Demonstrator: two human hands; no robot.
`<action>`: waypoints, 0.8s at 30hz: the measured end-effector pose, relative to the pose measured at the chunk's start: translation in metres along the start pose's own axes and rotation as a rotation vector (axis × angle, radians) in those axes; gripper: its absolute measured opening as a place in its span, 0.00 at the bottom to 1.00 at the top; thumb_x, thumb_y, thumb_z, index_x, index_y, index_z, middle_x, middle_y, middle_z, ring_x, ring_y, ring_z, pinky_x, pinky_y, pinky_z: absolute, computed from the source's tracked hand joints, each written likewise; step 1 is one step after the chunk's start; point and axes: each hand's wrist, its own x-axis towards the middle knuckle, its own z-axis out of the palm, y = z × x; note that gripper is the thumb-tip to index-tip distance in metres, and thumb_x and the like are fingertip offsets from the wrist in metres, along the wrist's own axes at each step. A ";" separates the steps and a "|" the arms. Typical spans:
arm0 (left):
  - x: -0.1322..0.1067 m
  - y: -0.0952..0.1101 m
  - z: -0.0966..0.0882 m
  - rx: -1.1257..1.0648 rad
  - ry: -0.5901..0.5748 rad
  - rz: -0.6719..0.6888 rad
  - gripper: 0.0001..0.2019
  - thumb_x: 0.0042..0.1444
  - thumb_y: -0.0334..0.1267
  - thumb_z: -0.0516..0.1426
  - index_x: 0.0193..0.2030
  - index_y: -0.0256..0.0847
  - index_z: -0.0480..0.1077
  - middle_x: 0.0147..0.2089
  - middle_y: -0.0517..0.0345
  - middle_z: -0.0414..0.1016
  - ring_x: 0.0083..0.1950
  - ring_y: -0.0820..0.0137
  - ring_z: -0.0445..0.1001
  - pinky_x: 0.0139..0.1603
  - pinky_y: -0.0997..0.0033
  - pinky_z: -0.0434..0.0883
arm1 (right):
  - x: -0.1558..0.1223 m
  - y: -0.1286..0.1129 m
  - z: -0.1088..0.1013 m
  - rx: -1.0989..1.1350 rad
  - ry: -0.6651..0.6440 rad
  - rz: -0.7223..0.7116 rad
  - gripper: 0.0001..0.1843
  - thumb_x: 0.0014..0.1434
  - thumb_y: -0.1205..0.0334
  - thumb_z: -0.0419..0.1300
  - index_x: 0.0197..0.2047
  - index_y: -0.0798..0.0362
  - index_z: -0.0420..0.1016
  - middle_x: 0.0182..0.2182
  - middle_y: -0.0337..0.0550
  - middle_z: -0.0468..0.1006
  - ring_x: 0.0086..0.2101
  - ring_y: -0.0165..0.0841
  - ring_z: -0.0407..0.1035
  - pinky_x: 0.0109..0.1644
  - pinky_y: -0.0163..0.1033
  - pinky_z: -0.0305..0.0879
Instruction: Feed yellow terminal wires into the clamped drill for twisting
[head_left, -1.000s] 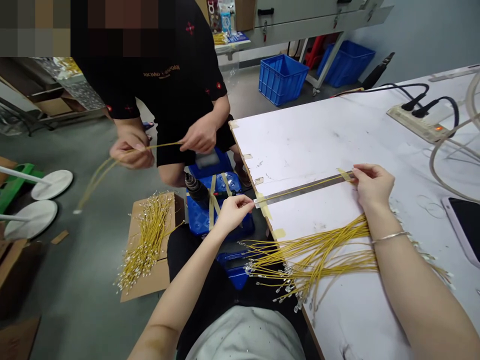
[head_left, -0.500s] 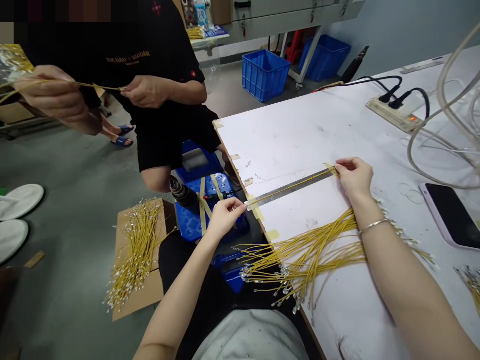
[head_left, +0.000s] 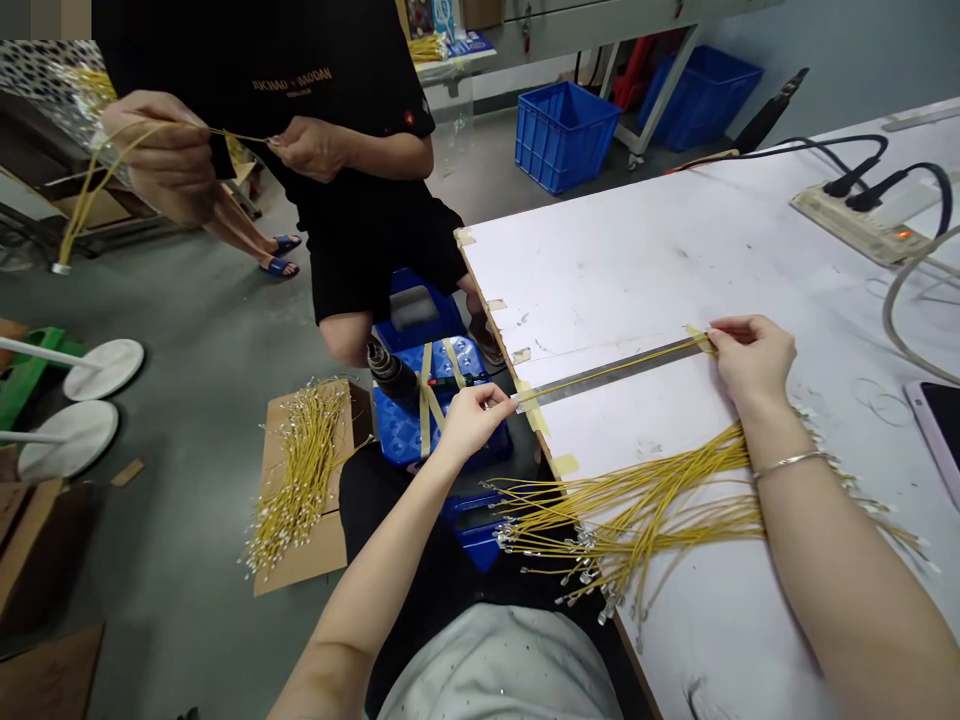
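Note:
A yellow wire (head_left: 615,371) is stretched straight along a metal ruler (head_left: 637,374) taped to the white table. At the table's edge my left hand (head_left: 474,418) pinches the wire's near end between thumb and fingertips. My right hand (head_left: 754,362) pinches the other end, over the tape at the ruler's far end. Below the ruler, a loose bundle of yellow wires (head_left: 660,490) with small metal terminals lies partly under my right forearm and hangs over the table edge.
More wires (head_left: 304,480) lie on cardboard (head_left: 274,575) at left. A blue stool (head_left: 397,430) carries a power screwdriver (head_left: 390,372). Across from me a person (head_left: 300,150) holds yellow wires. A power strip (head_left: 855,222) and a phone (head_left: 937,425) are on the table (head_left: 600,260).
The view has shifted, so the scene sits further right. Both my hands keep the wire stretched along the ruler. The other person's hands still hold wires, whose hanging end now shows.

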 end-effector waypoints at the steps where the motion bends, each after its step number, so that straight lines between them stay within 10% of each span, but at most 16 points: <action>1: 0.000 0.000 0.000 0.001 0.000 0.000 0.16 0.50 0.49 0.61 0.23 0.39 0.70 0.23 0.60 0.67 0.27 0.71 0.64 0.29 0.73 0.59 | 0.000 0.000 0.000 0.000 -0.001 0.000 0.08 0.50 0.71 0.65 0.36 0.59 0.81 0.30 0.41 0.77 0.29 0.25 0.68 0.43 0.37 0.70; 24: 0.001 -0.001 0.001 -0.051 -0.015 -0.034 0.18 0.48 0.52 0.61 0.22 0.39 0.68 0.22 0.62 0.63 0.27 0.74 0.59 0.28 0.73 0.55 | -0.005 -0.009 -0.001 -0.011 0.006 0.026 0.07 0.51 0.73 0.65 0.36 0.58 0.80 0.30 0.41 0.77 0.30 0.26 0.68 0.42 0.35 0.69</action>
